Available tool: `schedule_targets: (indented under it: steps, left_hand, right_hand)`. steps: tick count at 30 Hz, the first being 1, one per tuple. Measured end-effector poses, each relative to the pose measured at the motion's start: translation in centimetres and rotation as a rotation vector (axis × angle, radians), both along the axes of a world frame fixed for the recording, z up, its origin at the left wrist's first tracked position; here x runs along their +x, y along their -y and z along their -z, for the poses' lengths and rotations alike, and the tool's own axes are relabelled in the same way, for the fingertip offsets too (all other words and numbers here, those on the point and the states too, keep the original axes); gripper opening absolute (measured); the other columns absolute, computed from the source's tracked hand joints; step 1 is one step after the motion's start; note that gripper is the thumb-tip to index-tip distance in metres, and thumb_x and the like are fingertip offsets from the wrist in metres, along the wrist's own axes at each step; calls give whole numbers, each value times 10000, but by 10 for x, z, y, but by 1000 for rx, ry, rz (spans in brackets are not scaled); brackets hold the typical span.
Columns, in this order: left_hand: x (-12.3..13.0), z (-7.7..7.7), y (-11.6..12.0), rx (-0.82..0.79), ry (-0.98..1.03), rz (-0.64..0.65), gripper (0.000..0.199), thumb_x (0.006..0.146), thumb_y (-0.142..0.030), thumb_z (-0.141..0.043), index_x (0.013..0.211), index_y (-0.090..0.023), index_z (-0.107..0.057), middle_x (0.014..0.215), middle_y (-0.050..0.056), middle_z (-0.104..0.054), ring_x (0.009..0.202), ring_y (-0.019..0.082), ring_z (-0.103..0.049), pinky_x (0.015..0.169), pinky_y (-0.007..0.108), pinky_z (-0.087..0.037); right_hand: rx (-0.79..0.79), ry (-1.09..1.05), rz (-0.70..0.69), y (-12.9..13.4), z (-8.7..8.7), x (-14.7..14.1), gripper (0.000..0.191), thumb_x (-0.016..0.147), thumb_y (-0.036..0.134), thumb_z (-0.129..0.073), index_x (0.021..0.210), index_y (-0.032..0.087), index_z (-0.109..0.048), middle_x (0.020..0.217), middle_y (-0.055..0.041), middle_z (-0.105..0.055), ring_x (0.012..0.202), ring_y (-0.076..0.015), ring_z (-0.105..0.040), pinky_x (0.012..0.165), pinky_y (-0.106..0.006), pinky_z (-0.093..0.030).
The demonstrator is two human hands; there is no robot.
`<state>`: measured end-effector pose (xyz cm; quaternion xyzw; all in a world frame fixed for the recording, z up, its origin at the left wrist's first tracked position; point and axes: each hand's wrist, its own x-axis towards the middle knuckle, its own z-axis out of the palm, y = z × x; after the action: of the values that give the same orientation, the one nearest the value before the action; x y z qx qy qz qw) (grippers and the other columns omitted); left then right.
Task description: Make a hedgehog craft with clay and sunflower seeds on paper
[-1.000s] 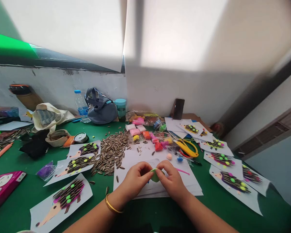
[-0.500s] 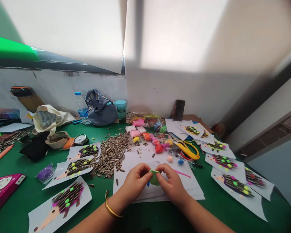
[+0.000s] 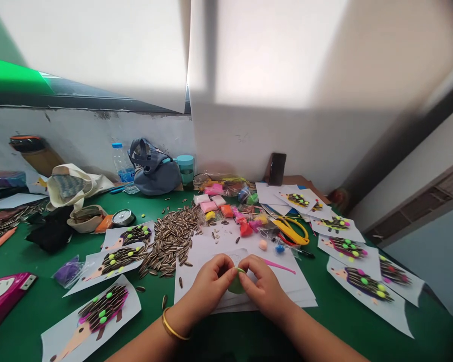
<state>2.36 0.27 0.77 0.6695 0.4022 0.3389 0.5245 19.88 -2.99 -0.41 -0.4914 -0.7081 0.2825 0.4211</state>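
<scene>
A flattened piece of green modelling clay (image 3: 236,285) is pinched between both hands above the white paper sheets (image 3: 207,246). My left hand (image 3: 210,282) grips its upper left edge with thumb and forefinger; a gold bangle circles that wrist. My right hand (image 3: 263,286) holds the upper right edge in the same way, and the fingertips nearly meet. Behind the right hand lies a pink modelling tool (image 3: 281,266). A peach clay ball (image 3: 263,245) and a blue clay lump (image 3: 280,249) rest on the paper beyond.
Sunflower seeds (image 3: 173,236) form a heap to the left. Hedgehog pictures made with seeds (image 3: 101,311) lie on both sides. Packets of coloured clay (image 3: 245,229), yellow-handled scissors (image 3: 292,231) and a propped phone (image 3: 277,169) are at the back. A magenta box (image 3: 9,299) sits far left.
My fingers have shifted along the clay's upper edge, and the green piece now looks tilted, with less of its face showing. The whole view has moved slightly.
</scene>
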Motion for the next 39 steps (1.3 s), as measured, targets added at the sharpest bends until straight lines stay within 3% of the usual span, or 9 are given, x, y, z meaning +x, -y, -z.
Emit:
schedule_targets:
  steps: [5,10,22,39]
  left_hand:
    - [1,3,1,-104,115,34,300,781,-415,-714,894,-174,-575,823,10,-578,771,158,-525,705,269,-424]
    - [0,3,-2,-140,124,-24,278,797,-418,-686,844,-162,-589,786,19,-586,741,159,-534,694,273,-429]
    - [1,-5,0,-32,0,-44,310,835,-467,-619,763,-170,-570,711,-7,-535,688,144,-484,647,252,-408]
    - [-2,-4,-2,-75,37,-63,272,814,-436,-655,832,-168,-616,778,16,-593,748,162,-526,690,259,-432]
  right_hand:
    - [-39,-88,87,-1,-1,1,179,929,349,-494,844,211,-571,824,-18,-580,814,-188,-548,760,-313,-430]
    - [-82,-117,74,-2,1,2,155,910,349,-521,865,211,-577,835,-12,-580,834,-189,-548,782,-312,-434]
    - [-85,-66,2,-1,0,-1,157,909,313,-520,819,204,-587,812,-15,-593,803,-179,-552,743,-295,-442]
    - [-109,-62,6,-3,-2,-1,161,911,313,-540,805,204,-595,818,-18,-614,795,-179,-564,748,-299,-444]
